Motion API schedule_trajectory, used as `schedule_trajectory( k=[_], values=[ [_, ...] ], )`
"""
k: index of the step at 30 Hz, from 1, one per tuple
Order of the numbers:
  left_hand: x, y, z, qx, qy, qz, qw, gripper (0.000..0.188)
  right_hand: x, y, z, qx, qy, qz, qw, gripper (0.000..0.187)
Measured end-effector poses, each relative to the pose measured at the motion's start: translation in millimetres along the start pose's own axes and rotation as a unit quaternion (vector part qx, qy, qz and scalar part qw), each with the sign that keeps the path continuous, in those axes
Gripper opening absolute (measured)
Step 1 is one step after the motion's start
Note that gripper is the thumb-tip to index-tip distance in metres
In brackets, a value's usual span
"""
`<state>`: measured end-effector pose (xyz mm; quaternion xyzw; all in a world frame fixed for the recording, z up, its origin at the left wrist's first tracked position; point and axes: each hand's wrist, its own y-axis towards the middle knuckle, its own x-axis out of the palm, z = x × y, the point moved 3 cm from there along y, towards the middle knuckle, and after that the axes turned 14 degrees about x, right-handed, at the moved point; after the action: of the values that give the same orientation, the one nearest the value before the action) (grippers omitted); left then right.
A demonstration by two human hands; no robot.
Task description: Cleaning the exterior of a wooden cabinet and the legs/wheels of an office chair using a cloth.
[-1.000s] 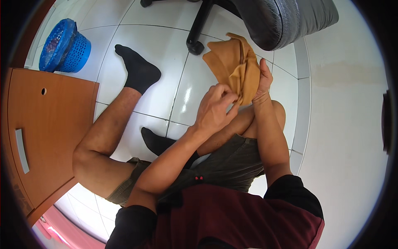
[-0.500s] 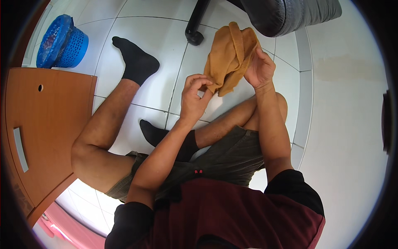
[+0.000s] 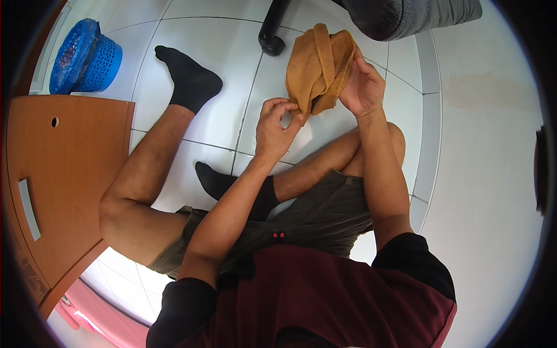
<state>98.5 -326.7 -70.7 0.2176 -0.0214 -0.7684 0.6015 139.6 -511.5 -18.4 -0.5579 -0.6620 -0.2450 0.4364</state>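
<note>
A mustard-brown piece of cloth, crumpled and folded over itself, hangs in the air between my two hands, above the tiled floor. A raised, thicker fold runs down its middle. My left hand pinches the cloth's lower, narrowed end between thumb and fingers. On the far right side my right hand holds the cloth's edge, palm turned upward; some of its fingers are hidden behind the fabric. Whether the cloth is a garment or a plain piece, I cannot tell.
I sit on white floor tiles, legs bent, in black socks. At left stand a wooden cabinet and a blue basket with a bag liner. A black chair leg and grey cushion are ahead; a white wall rises at right.
The cloth has shifted slightly up and left in view, and its lower end now looks narrower and more gathered. My left hand has turned a little while keeping its pinch.
</note>
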Motion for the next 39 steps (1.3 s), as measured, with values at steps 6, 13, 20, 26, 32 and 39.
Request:
schedule_trajectory(
  k=[6,13,20,26,32,39],
  values=[
    [7.4,0.7,-7.0,-0.052,-0.024,0.005,0.998,0.018,-2.4,0.9,-1.0,-0.001,0.018,-0.016,1.000,0.051],
    [10.6,1.0,-20.6,-0.103,-0.066,0.006,0.993,0.018,-1.2,0.6,2.5,0.003,0.019,-0.018,1.000,0.049],
    [-6.7,1.6,-25.1,-0.043,-0.042,-0.002,0.998,0.007,-11.2,1.8,-7.9,0.007,0.039,-0.024,0.999,0.040],
    [-25.4,-27.8,-37.2,0.098,0.116,-0.254,0.955,0.007,15.2,4.0,-20.7,-0.045,0.005,0.001,0.999,0.034],
    [-10.6,-46.8,-44.9,0.214,0.174,-0.308,0.911,0.010,10.3,3.8,-18.5,-0.052,-0.012,-0.014,0.998,0.027],
    [-9.7,-49.4,-41.8,0.262,0.177,-0.307,0.898,0.011,-3.4,5.0,-19.9,-0.050,0.011,0.025,0.998,0.023]
  ],
)
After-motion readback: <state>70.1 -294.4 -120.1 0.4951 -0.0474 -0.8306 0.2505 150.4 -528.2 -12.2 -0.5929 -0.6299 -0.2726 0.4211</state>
